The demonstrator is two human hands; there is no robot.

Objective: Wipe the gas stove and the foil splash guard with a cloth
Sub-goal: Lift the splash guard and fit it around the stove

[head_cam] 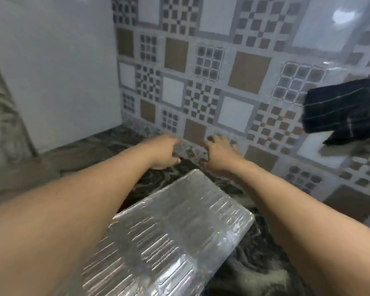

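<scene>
The foil splash guard [169,231], a ribbed silver panel, lies flat on the dark marbled countertop [120,144] between my forearms. My left hand [162,152] and my right hand [218,152] reach past its far edge to where the counter meets the tiled wall. Their fingers are curled and blurred, and I cannot tell whether they hold anything. A dark striped cloth [342,110] hangs against the wall at the right, away from both hands. No gas stove is in view.
The patterned tile wall [222,71] runs across the back. A plain white wall [58,71] closes the left side and meets it in a corner. The counter's near right part is dark and marbled.
</scene>
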